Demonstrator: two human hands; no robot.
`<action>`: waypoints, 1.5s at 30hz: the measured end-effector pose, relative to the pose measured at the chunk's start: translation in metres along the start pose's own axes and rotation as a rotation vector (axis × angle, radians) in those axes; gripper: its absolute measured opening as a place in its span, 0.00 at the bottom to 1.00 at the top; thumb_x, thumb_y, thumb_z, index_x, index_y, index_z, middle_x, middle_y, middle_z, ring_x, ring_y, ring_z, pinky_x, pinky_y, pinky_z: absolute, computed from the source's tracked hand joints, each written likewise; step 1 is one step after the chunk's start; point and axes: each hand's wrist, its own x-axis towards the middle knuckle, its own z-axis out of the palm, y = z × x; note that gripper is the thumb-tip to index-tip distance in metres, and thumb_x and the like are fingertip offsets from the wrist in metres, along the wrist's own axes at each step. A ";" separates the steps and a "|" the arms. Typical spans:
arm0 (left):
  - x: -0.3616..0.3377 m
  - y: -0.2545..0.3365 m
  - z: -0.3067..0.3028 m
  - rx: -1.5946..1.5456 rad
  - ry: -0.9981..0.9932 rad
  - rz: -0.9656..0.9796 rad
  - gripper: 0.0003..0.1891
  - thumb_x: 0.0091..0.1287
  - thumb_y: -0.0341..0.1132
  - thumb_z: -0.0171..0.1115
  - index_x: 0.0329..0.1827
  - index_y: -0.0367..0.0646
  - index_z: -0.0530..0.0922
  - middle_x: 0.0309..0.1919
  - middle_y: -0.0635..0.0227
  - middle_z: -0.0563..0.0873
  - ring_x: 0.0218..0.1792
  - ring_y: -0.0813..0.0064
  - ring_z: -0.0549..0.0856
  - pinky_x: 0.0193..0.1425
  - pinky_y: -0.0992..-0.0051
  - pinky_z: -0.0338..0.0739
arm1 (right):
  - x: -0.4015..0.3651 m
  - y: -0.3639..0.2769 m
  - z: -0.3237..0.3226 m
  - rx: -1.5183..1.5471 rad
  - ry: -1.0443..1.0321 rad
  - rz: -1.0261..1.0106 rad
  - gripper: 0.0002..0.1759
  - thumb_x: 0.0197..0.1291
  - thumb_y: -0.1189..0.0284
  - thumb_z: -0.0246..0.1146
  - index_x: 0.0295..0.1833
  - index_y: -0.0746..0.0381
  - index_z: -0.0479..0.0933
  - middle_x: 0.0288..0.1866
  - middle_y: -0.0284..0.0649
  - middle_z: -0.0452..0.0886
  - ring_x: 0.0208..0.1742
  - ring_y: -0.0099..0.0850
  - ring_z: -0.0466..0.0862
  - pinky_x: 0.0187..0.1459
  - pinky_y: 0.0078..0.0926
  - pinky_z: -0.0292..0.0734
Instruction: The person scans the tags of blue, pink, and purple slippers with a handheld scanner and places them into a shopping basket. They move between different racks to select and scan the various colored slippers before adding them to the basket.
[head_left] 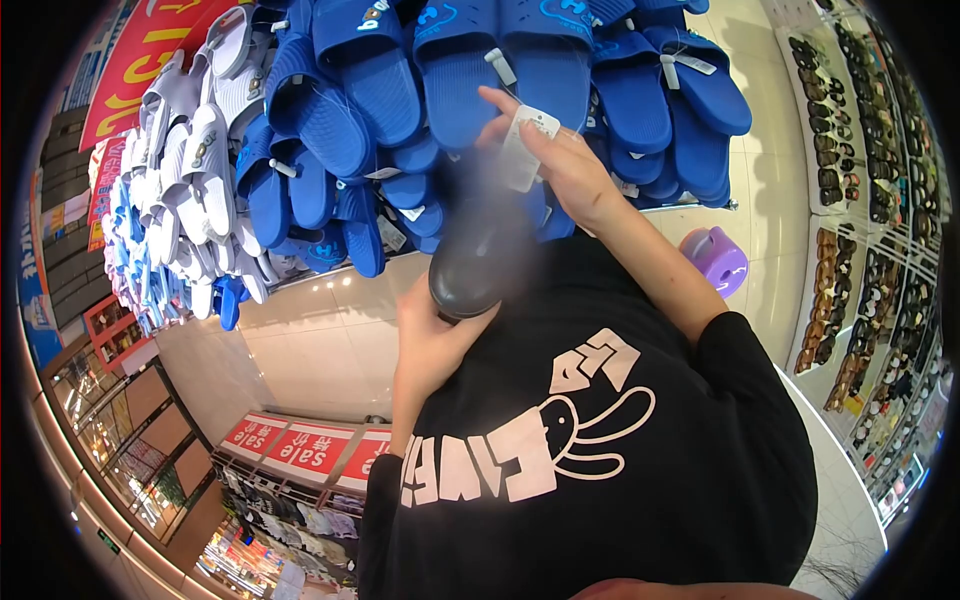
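My left hand [435, 330] is wrapped round the rounded lower end of a dark shoe [468, 270], held in front of my chest. A hazy smear covers the shoe's upper part, so its exact style is hidden. Between the thumb and fingers of my right hand [570, 165] is a white tag [524, 148], just above the shoe. I cannot see clearly whether the tag is fastened to it. Right behind my right hand hang blue slide sandals [465, 90], some with white plastic clips.
White and grey slides [205, 165] hang to the left of the blue ones. A purple stool-like object [716, 262] stands on the floor at right. Shelves of small dark items [830, 170] line the right side. Red sale signs [310, 450] top a rack at lower left.
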 end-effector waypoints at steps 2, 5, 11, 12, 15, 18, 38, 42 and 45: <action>0.002 0.004 0.002 0.020 -0.008 0.058 0.15 0.56 0.27 0.71 0.46 0.33 0.80 0.39 0.65 0.87 0.41 0.79 0.84 0.45 0.76 0.78 | 0.000 -0.001 0.000 -0.213 -0.021 -0.133 0.33 0.74 0.54 0.50 0.76 0.64 0.61 0.52 0.34 0.78 0.52 0.25 0.77 0.56 0.23 0.70; 0.002 0.006 0.001 0.140 -0.032 0.097 0.17 0.56 0.28 0.72 0.47 0.33 0.80 0.39 0.60 0.86 0.39 0.72 0.86 0.43 0.74 0.78 | -0.007 -0.019 0.009 -0.494 -0.069 -0.269 0.33 0.75 0.54 0.48 0.76 0.64 0.61 0.52 0.34 0.76 0.51 0.25 0.76 0.56 0.23 0.69; 0.002 0.015 -0.001 0.415 -0.028 0.263 0.20 0.55 0.30 0.73 0.49 0.34 0.79 0.38 0.53 0.84 0.36 0.55 0.85 0.40 0.67 0.79 | -0.008 -0.029 0.017 -0.345 -0.088 -0.213 0.32 0.76 0.53 0.46 0.75 0.63 0.63 0.53 0.36 0.76 0.53 0.24 0.75 0.59 0.25 0.68; 0.003 0.016 0.000 0.406 -0.011 0.292 0.20 0.55 0.30 0.73 0.50 0.34 0.79 0.38 0.53 0.84 0.36 0.55 0.85 0.40 0.67 0.79 | -0.007 -0.029 0.018 -0.315 -0.079 -0.224 0.32 0.76 0.53 0.46 0.75 0.64 0.63 0.53 0.36 0.76 0.53 0.24 0.75 0.60 0.25 0.67; 0.007 0.018 -0.001 0.411 -0.003 0.320 0.21 0.55 0.30 0.73 0.50 0.35 0.78 0.39 0.52 0.84 0.37 0.54 0.86 0.41 0.66 0.79 | -0.003 -0.028 0.017 -0.335 -0.084 -0.261 0.32 0.76 0.52 0.46 0.75 0.63 0.63 0.53 0.36 0.76 0.53 0.24 0.75 0.61 0.26 0.66; 0.009 0.017 -0.002 0.425 -0.015 0.323 0.20 0.55 0.30 0.72 0.51 0.35 0.78 0.40 0.52 0.84 0.38 0.53 0.86 0.42 0.66 0.79 | -0.002 -0.027 0.014 -0.370 -0.091 -0.244 0.33 0.76 0.52 0.45 0.75 0.64 0.63 0.54 0.37 0.76 0.54 0.25 0.75 0.61 0.26 0.66; 0.031 0.020 -0.005 0.404 -0.098 0.230 0.18 0.57 0.31 0.70 0.49 0.35 0.78 0.39 0.51 0.84 0.38 0.51 0.85 0.43 0.65 0.78 | 0.010 -0.039 -0.004 -0.594 -0.113 -0.140 0.25 0.73 0.57 0.50 0.66 0.60 0.74 0.47 0.40 0.82 0.47 0.29 0.80 0.52 0.27 0.74; 0.032 0.013 -0.012 0.428 0.005 0.201 0.18 0.56 0.30 0.71 0.49 0.35 0.79 0.38 0.52 0.85 0.38 0.53 0.85 0.43 0.66 0.78 | -0.004 -0.029 -0.033 -0.983 -0.143 -0.226 0.21 0.68 0.58 0.57 0.55 0.62 0.81 0.43 0.49 0.84 0.46 0.39 0.85 0.49 0.35 0.79; 0.034 0.012 -0.017 0.405 0.125 0.161 0.17 0.55 0.28 0.71 0.48 0.35 0.80 0.37 0.53 0.85 0.38 0.56 0.86 0.43 0.68 0.78 | -0.027 -0.044 -0.045 -1.519 -0.305 0.433 0.19 0.63 0.60 0.61 0.51 0.62 0.82 0.36 0.52 0.84 0.38 0.48 0.85 0.42 0.41 0.79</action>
